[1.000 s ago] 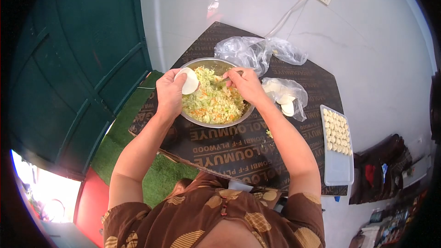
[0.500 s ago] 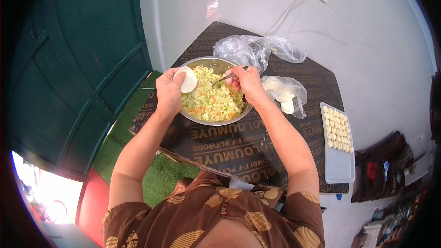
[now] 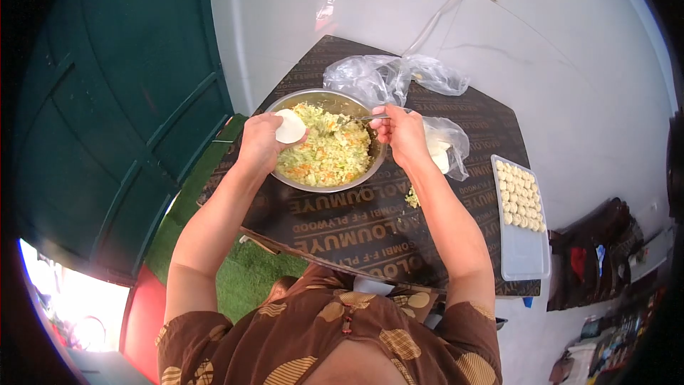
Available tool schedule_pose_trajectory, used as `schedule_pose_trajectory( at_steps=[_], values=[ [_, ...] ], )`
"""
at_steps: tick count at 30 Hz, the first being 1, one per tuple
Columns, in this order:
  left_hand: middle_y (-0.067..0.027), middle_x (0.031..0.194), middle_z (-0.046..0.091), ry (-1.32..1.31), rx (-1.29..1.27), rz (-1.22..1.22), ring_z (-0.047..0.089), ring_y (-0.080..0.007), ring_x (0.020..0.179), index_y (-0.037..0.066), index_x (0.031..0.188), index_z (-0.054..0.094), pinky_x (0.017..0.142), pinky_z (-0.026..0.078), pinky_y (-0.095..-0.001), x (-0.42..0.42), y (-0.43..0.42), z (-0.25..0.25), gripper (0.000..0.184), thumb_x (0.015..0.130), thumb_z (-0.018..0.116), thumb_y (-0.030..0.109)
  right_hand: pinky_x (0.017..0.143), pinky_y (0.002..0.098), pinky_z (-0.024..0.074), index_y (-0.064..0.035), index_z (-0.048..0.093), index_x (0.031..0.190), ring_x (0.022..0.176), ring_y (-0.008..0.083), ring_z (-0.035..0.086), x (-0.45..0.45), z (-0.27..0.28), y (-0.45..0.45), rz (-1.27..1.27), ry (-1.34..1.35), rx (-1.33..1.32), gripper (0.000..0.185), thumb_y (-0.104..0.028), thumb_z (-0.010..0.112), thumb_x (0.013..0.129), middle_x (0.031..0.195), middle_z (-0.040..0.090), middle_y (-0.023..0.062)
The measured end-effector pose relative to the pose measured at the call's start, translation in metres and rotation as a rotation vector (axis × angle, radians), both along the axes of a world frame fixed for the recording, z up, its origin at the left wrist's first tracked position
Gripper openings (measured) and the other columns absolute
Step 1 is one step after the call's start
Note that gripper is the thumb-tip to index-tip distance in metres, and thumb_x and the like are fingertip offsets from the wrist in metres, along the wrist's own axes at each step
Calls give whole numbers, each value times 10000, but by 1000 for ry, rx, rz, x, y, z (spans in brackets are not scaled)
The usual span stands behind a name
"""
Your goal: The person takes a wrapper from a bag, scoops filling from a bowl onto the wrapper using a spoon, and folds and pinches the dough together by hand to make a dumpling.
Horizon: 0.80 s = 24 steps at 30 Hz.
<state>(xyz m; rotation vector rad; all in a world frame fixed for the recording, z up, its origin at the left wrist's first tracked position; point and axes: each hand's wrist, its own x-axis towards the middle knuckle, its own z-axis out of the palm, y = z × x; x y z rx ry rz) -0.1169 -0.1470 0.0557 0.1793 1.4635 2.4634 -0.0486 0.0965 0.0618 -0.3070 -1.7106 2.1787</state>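
My left hand (image 3: 259,141) pinches a round white dumpling wrapper (image 3: 290,127) at the left rim of the metal bowl (image 3: 329,189). Chopped vegetable filling (image 3: 324,158), pale green and yellow with orange bits, lies in the bowl. In my right hand (image 3: 401,134) is the handle of a metal spoon (image 3: 362,117). Its far end is low over the filling near the middle of the bowl; whether it carries any filling is hard to see. Beside my right wrist, a clear plastic bag (image 3: 458,144) holds more white wrappers (image 3: 439,157), partly hidden by the arm.
Crumpled clear plastic bags (image 3: 367,80) lie behind the bowl on the dark printed plywood table (image 3: 342,232). A pale tray (image 3: 524,255) with rows of small dumplings (image 3: 520,199) stands at the right edge. Some spilled filling (image 3: 412,197) sits by my right forearm.
My right hand has moved slightly right and turned, bringing the spoon to a flatter angle. My left hand stays by the bowl's left rim with the wrapper. The view has shifted slightly.
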Motion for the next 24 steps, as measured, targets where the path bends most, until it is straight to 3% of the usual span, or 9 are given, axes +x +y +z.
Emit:
schedule_pose_trajectory(
  at_steps=[1, 8, 10, 12, 14, 15, 17, 24],
  values=[
    [-323, 1095, 526, -33, 24, 17, 622, -415, 952, -204, 1061, 440, 774, 599, -519, 2, 2, 2, 237, 910, 371, -34, 448, 238, 369, 35, 658, 860, 495, 97, 479, 3, 1, 0, -5, 14, -22, 237, -165, 535, 883, 660, 636, 104],
    [-338, 1252, 404, -120, 141, -152, 535, -445, 1101, -203, 1197, 310, 854, 563, -575, 3, 19, -5, 324, 940, 330, -7, 514, 222, 392, 28, 667, 910, 557, 79, 485, 32, 17, -17, -18, 143, 75, 251, -168, 511, 930, 705, 651, 93],
    [-317, 1282, 397, -180, 186, -178, 514, -434, 1141, -176, 1235, 286, 887, 540, -595, 7, 25, -1, 336, 972, 302, 34, 542, 214, 397, 24, 668, 962, 591, 66, 490, 42, 14, -28, -26, 259, 299, 286, -194, 483, 968, 738, 659, 78],
    [-308, 1292, 395, -210, 213, -193, 506, -426, 1156, -161, 1243, 290, 897, 533, -599, 5, 30, -5, 335, 983, 294, 50, 570, 252, 431, 22, 661, 994, 606, 107, 527, 50, 5, -33, -24, 254, 391, 267, -173, 480, 969, 775, 664, 87],
    [-298, 1303, 392, -240, 239, -209, 499, -418, 1171, -146, 1252, 294, 906, 526, -603, 2, 34, -9, 335, 993, 286, 66, 619, 322, 467, 16, 644, 996, 666, 204, 577, 56, -5, -36, -11, 490, 818, 166, -95, 541, 928, 814, 650, 116],
    [-294, 1310, 388, -232, 243, -213, 499, -417, 1173, -136, 1259, 293, 907, 526, -600, 1, 35, -11, 335, 995, 287, 70, 619, 322, 467, 16, 644, 996, 666, 204, 577, 57, -6, -37, -11, 489, 819, 166, -95, 541, 928, 814, 650, 116],
    [-289, 1317, 384, -225, 248, -220, 498, -415, 1176, -126, 1266, 291, 908, 527, -597, 2, 37, -13, 335, 996, 288, 73, 675, 378, 477, 10, 626, 1004, 753, 295, 588, 61, -6, -38, 22, 699, 1151, 141, -22, 590, 871, 860, 624, 141],
    [-280, 1310, 392, -223, 263, -205, 511, -408, 1159, -126, 1253, 301, 916, 524, -593, 8, 35, -9, 316, 991, 305, 51, 695, 380, 473, -1, 609, 1025, 792, 315, 572, 66, -7, -37, 0, 733, 1181, 198, 4, 624, 827, 887, 607, 138]
  ],
)
